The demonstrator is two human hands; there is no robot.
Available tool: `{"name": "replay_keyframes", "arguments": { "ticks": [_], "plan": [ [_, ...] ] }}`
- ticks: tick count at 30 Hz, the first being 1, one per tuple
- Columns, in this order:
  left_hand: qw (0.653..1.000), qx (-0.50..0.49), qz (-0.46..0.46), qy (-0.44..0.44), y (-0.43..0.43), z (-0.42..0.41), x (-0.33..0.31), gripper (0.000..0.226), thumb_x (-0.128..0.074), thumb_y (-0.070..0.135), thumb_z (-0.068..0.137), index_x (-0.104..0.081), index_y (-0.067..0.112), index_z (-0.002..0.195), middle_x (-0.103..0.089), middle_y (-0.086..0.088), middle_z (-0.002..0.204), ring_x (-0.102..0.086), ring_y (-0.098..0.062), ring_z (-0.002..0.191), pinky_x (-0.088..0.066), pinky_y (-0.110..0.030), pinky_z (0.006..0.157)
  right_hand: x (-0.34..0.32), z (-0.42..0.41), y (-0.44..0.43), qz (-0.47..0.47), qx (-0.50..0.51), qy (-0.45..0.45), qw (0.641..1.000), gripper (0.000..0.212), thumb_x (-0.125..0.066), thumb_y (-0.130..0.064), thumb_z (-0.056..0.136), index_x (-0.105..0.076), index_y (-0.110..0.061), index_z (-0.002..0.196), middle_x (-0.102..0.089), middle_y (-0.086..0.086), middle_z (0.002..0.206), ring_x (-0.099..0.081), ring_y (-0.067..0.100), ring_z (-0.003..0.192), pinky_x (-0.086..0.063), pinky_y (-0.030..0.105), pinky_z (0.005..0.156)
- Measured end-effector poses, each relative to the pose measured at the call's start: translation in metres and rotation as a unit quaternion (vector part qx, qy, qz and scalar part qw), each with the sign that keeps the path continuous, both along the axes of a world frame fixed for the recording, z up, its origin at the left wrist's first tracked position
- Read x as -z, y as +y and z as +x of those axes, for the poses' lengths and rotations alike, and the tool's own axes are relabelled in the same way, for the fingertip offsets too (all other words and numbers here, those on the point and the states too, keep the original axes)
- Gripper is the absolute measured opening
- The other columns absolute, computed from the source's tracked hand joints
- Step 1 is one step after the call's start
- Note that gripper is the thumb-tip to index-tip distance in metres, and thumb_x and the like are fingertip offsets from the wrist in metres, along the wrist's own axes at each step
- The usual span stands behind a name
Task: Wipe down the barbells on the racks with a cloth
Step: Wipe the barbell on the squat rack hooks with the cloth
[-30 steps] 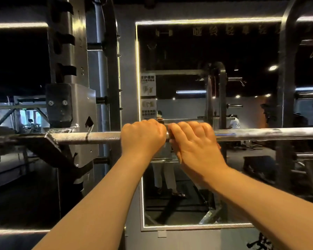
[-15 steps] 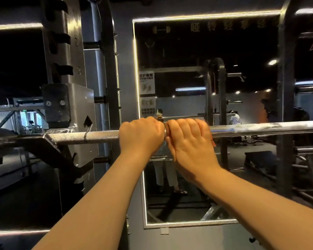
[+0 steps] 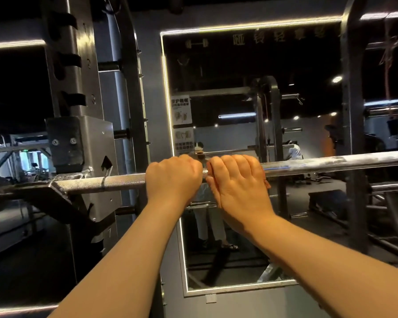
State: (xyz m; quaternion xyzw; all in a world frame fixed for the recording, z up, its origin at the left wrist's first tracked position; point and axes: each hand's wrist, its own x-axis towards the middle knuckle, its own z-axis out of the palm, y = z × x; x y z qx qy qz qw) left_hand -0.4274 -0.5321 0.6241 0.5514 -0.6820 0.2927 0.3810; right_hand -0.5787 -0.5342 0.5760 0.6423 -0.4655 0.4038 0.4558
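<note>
A steel barbell (image 3: 331,162) runs across the view at chest height, its knurled left part (image 3: 115,182) resting in the hook of the rack upright (image 3: 78,143). My left hand (image 3: 174,177) is closed in a fist around the bar. Right beside it, almost touching, my right hand (image 3: 237,180) lies over the bar with its fingers curled over the top. A small reddish sliver (image 3: 267,183) peeks out by its little finger; I cannot tell whether it is a cloth. The bar to the right of my hands looks smeared and shiny.
A tall lit-edged mirror (image 3: 251,226) stands right behind the bar and reflects more racks and people. A second dark upright (image 3: 354,134) rises at the right. The rack's black hook arm (image 3: 44,198) juts out at the lower left.
My right hand has slid a little left along the bar, closing the gap to my left hand. The left hand keeps its grip in the same spot.
</note>
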Motion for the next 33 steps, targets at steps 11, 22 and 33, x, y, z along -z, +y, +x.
{"name": "replay_keyframes", "arguments": {
  "ticks": [11,22,33],
  "plan": [
    [1.000,-0.011,0.007,0.011,-0.003,-0.001,0.000,0.038,-0.030,0.032,0.102,-0.047,0.019,0.070,-0.052,-0.001,0.065,-0.052,-0.020,0.059,-0.047,-0.037,0.067,-0.040,0.002,0.015,0.122,0.026,0.000,0.992,0.033,-0.030,-0.037,0.108,-0.058,-0.020,0.108,-0.055,-0.003,0.088,-0.061,0.025,0.089,-0.049,0.041,0.082],
    [1.000,-0.021,0.009,0.017,-0.003,-0.004,0.000,0.036,-0.028,0.034,0.103,-0.045,0.020,0.074,-0.045,0.002,0.063,-0.050,-0.019,0.061,-0.043,-0.036,0.069,-0.065,0.001,0.022,0.230,0.003,0.023,0.973,0.031,-0.027,-0.039,0.109,-0.048,-0.022,0.095,-0.047,-0.006,0.074,-0.061,0.023,0.083,-0.052,0.044,0.083],
    [0.998,-0.042,0.009,-0.040,0.005,-0.004,0.000,0.040,-0.028,0.032,0.105,-0.057,0.017,0.081,-0.059,-0.002,0.073,-0.057,-0.020,0.065,-0.048,-0.038,0.071,-0.030,0.005,0.009,0.047,0.038,0.005,0.998,0.040,-0.031,-0.042,0.104,-0.062,-0.018,0.101,-0.065,0.003,0.091,-0.061,0.027,0.090,-0.042,0.043,0.082]
  ]
}}
